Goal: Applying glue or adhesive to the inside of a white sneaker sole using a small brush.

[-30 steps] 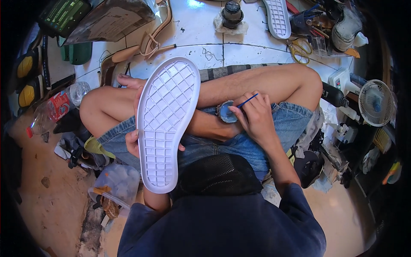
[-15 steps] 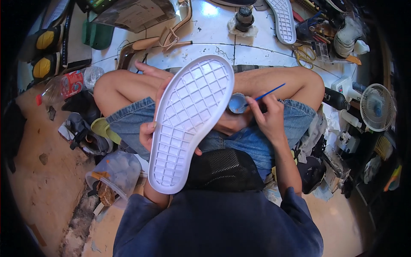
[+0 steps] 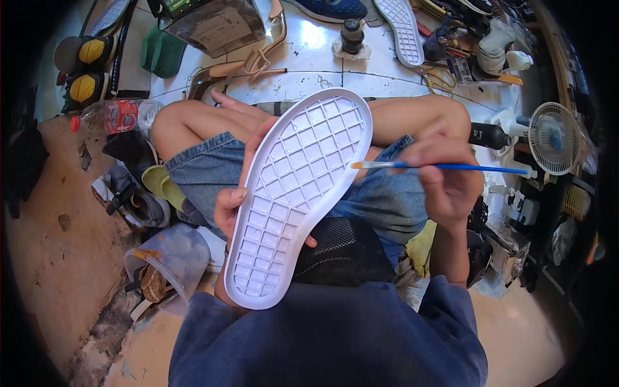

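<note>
A white shoe sole (image 3: 300,193) stands tilted over my lap, its gridded inner side facing me. My left hand (image 3: 229,206) grips it by the left edge, fingers partly hidden behind it. A slim paintbrush (image 3: 464,168) with a blue handle lies nearly level in my right hand (image 3: 448,180), pinched between thumb and fingers; that hand is a little blurred. Its orange-tan bristles meet the sole's right rim near the middle, and I cannot tell whether they press on it. The small cup is not visible now.
A second white sole (image 3: 403,32), yellow-handled scissors (image 3: 438,80) and a dark jar (image 3: 353,35) lie ahead on the tiles. At left are a plastic bottle (image 3: 119,117) and a clear bucket (image 3: 171,258). A small fan (image 3: 553,138) stands at right, among clutter.
My right hand has lifted the brush from the small cup and brought its bristles to the sole's right rim. The sole has shifted slightly right in view, and the cup has dropped out of sight.
</note>
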